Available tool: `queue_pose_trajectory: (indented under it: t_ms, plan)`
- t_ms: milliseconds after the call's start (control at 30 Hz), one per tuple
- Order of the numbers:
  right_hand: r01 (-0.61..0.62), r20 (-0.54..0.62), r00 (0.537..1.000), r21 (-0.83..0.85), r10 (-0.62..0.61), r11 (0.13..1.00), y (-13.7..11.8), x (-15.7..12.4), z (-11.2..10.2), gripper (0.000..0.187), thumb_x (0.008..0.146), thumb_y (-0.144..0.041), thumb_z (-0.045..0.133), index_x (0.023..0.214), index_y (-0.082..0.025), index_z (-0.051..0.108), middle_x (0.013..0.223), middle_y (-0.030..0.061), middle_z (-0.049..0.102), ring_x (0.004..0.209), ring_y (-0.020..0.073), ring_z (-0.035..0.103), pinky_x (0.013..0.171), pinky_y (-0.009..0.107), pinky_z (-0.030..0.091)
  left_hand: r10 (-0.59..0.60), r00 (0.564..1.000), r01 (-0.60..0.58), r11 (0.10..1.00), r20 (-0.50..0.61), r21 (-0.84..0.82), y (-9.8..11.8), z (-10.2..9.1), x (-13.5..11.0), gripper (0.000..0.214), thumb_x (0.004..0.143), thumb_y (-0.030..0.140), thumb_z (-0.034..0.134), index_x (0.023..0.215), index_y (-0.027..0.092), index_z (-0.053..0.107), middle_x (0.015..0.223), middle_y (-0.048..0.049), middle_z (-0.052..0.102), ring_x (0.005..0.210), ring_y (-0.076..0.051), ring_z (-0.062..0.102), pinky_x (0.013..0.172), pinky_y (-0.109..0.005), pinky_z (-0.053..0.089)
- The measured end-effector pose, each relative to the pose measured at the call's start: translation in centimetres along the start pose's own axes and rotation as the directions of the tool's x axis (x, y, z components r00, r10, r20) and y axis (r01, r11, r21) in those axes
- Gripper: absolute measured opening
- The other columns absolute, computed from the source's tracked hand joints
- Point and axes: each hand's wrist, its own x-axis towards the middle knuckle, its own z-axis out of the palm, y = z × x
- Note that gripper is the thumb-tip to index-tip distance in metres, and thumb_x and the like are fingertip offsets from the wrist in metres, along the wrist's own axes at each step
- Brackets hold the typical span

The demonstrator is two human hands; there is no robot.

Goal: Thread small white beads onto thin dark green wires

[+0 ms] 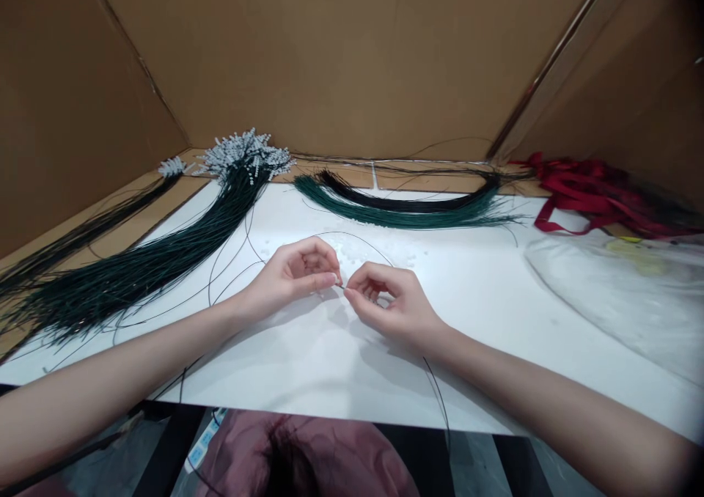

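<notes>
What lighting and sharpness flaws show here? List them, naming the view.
Head view: soft shadows on the white tabletop beneath the left hand and right hand; head view: white bits wash out against that bright surface; head view: clear plastic looks smeared; head view: upper right corner falls dark.

No word, number or sign legible. Blue-and-white strip (205, 440), below the table's (484, 284) near edge, left of its middle: small blue marks, too blurred to read. Bag (599, 303), on the table's right side: yellow patch, blurred; cannot tell whether it is print.
</notes>
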Motion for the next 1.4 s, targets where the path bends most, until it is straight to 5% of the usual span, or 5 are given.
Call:
queue_pose_trajectory:
  t_ms: [867, 1400]
  plan:
    - [0.003, -0.019, 1.0, -0.016, -0.004, 1.0, 0.0, -0.03, 0.04, 0.007, 0.081, -0.015, 0.058, 0.075, -0.016, 0.059, 0.066, -0.0014, 0.056, 0.058, 0.0085, 0.047, 0.054, 0.021, 0.038, -0.029, 0.999, 0.029, 0.999, 0.033, 0.016, 0.06, 0.07, -0.32, 0.015, 0.083, 0.019, 0.071, 0.095, 0.015, 0.063, 0.087, -0.0021, 0.064, 0.08, -0.01, 0.06, 0.074, -0.019, 0.047]
    - [-0.038, -0.03, 0.999, -0.013, 0.038, 0.999, -0.08, -0.14, 0.04, 0.009, 0.085, -0.02, 0.057, 0.076, -0.017, 0.058, 0.067, -0.0011, 0.055, 0.059, 0.0094, 0.048, 0.055, 0.022, 0.038, -0.062, 0.993, 0.061, 0.998, -0.105, -0.014, -0.13, 0.76, -0.17, 0.021, 0.077, 0.02, 0.077, 0.091, 0.014, 0.062, 0.079, -0.0017, 0.068, 0.073, -0.012, 0.066, 0.069, -0.02, 0.051]
